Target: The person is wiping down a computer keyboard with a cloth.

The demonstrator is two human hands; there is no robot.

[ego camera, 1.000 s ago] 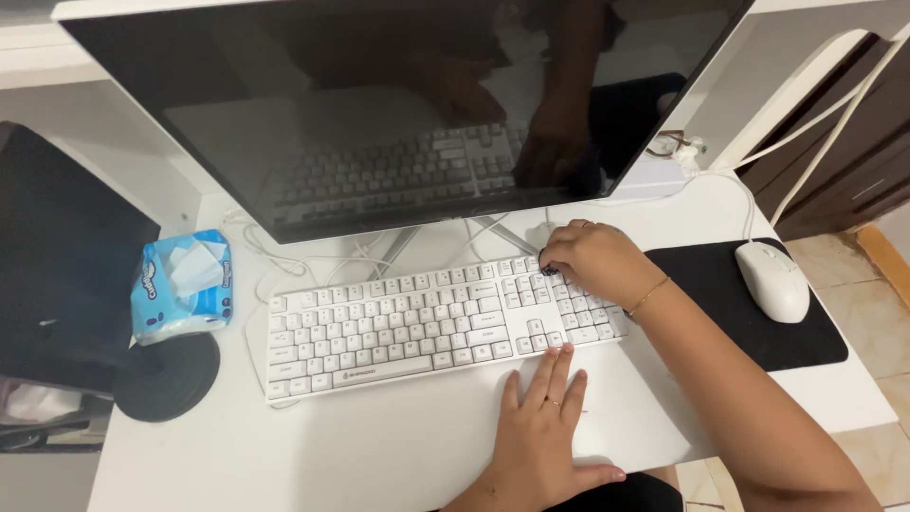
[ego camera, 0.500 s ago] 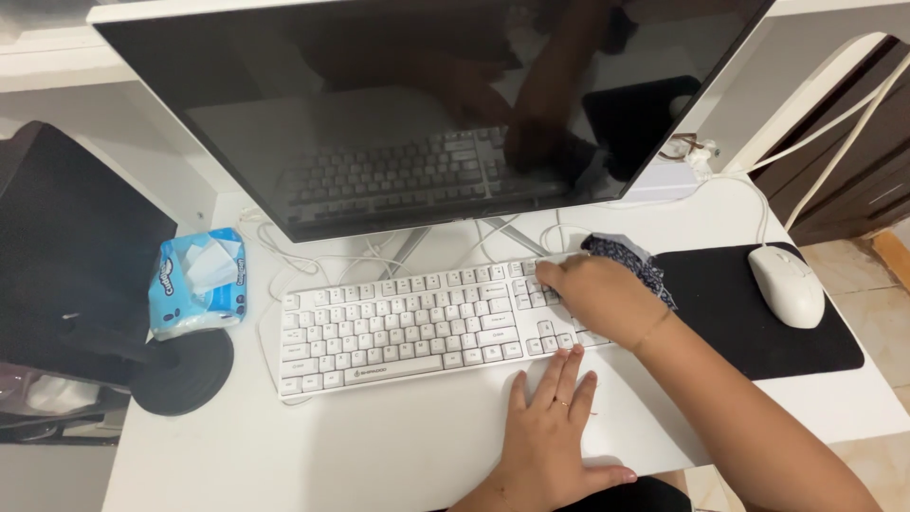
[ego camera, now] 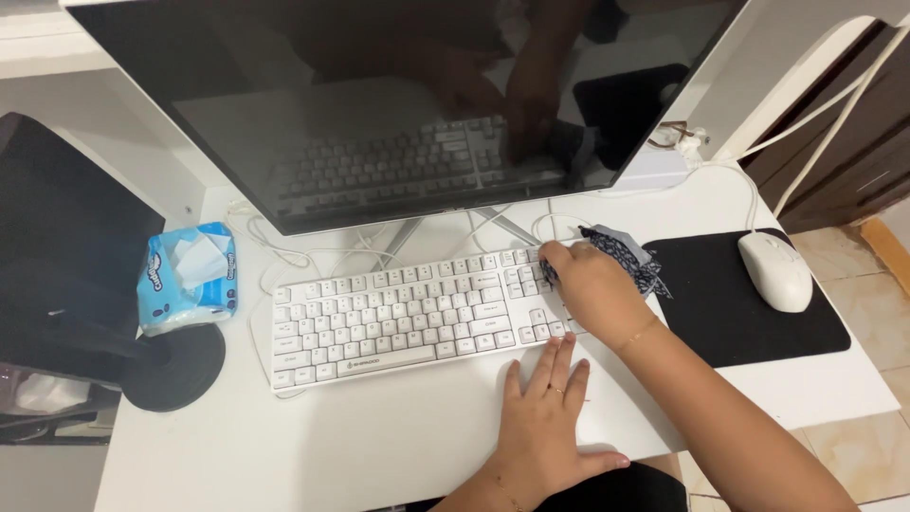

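A dark patterned cloth (ego camera: pixel 626 254) is bunched in the right hand (ego camera: pixel 588 289) at the keyboard's (ego camera: pixel 417 313) right end, its length stretching leftward, while the left hand (ego camera: pixel 545 417) is pressed flat, fingers spread, on the worktop (ego camera: pixel 379 436).

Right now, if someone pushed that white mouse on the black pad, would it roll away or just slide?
The white mouse would probably slide, not roll: it sits flat on the black mouse pad with a low, rounded back. It looks small and likely light. Its white cord runs back toward the monitor, so it may tug if pushed far.
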